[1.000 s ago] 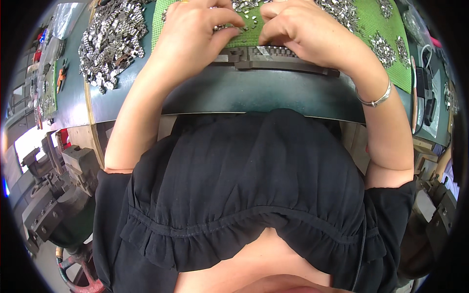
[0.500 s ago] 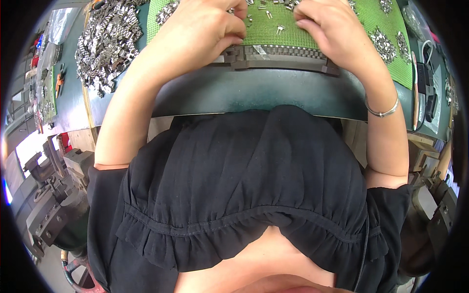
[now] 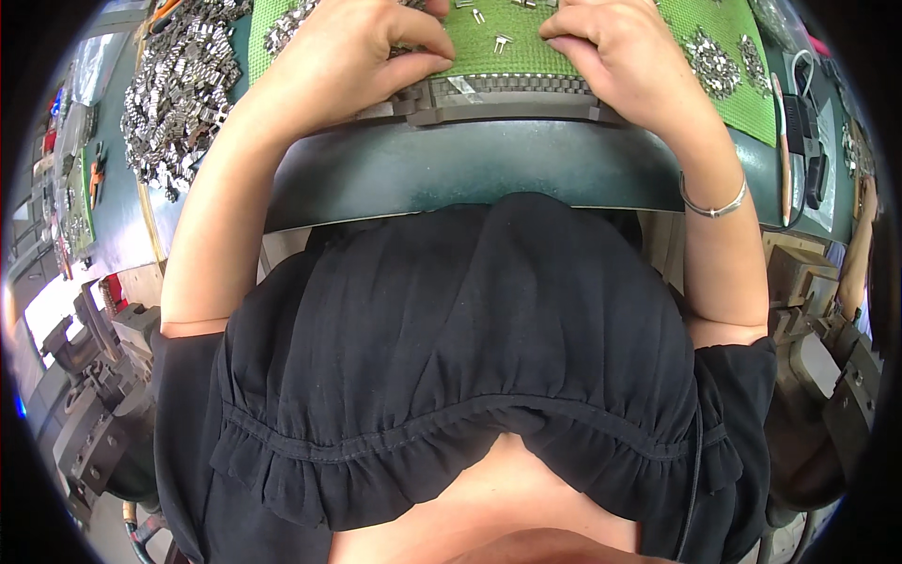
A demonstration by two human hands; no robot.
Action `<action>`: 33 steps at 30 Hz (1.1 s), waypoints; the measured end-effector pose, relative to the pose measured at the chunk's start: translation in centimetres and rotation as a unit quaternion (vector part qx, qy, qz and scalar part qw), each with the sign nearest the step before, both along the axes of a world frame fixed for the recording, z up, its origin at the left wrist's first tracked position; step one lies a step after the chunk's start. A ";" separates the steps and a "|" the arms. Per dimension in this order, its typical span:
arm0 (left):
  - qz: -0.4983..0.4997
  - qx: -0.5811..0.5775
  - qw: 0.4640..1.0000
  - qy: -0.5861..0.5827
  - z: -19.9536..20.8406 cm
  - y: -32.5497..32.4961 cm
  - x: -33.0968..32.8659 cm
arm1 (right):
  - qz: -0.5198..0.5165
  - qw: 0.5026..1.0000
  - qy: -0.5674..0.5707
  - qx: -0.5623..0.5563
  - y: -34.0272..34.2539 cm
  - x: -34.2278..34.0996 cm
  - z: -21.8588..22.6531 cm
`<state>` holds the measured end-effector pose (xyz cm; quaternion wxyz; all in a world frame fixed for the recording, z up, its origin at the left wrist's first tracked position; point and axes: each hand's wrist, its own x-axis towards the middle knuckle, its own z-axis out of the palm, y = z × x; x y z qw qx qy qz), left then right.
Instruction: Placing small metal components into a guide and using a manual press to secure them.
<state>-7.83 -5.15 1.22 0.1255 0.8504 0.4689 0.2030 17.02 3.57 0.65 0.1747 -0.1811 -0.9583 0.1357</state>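
Note:
My left hand (image 3: 371, 52) is over the green mat's near left part, thumb and forefinger curled close together. Whatever lies between its fingertips is too small to make out. Opposite it, my right hand (image 3: 615, 52) has thumb and fingers drawn together above the mat; anything in them is hidden. Below and between both hands lies a long dark metal holder (image 3: 507, 110) with a strip of small metal links (image 3: 536, 83) along its top. A small pronged metal piece (image 3: 503, 44) rests on the green textured mat (image 3: 526, 64), with another small piece (image 3: 478, 16) beyond it.
A large heap of metal link strips (image 3: 183, 94) lies left of the mat. Small metal parts (image 3: 711, 64) are piled at right. Beyond them are a white stick-like tool (image 3: 785, 155) and a dark device (image 3: 803, 141) with a cable. Orange-handled pliers (image 3: 97, 174) lie far left.
The whole view has shifted, so mat, holder and hands appear farther left and slightly higher. Both hands stay over the mat, with their fingers only slightly moved.

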 end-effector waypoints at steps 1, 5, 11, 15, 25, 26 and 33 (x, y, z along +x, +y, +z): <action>0.003 -0.004 1.000 0.007 0.1 0.0 0.3 | -0.003 1.000 -0.004 -0.001 0.0 -0.1 0.1; 0.014 -0.021 0.998 0.055 1.9 -0.4 1.8 | -0.020 0.999 -0.032 0.009 0.0 -0.9 0.0; 0.056 -0.045 0.996 -0.045 0.3 -0.8 5.3 | -0.037 0.999 0.033 0.010 -1.4 -0.2 -0.8; 0.081 -0.038 0.995 -0.033 0.0 -1.5 6.9 | -0.053 0.990 0.110 -0.065 -4.2 0.5 -1.5; 0.047 -0.030 0.993 -0.101 -0.3 -2.4 5.4 | -0.085 0.989 0.117 -0.030 -5.8 0.4 -1.5; 0.048 -0.067 0.987 -0.140 -0.1 -2.3 4.8 | -0.088 0.990 0.097 -0.043 -5.7 0.3 -1.0; 0.147 -0.006 0.988 -0.040 0.5 -2.4 0.2 | -0.124 0.969 0.044 -0.210 -4.4 0.0 0.3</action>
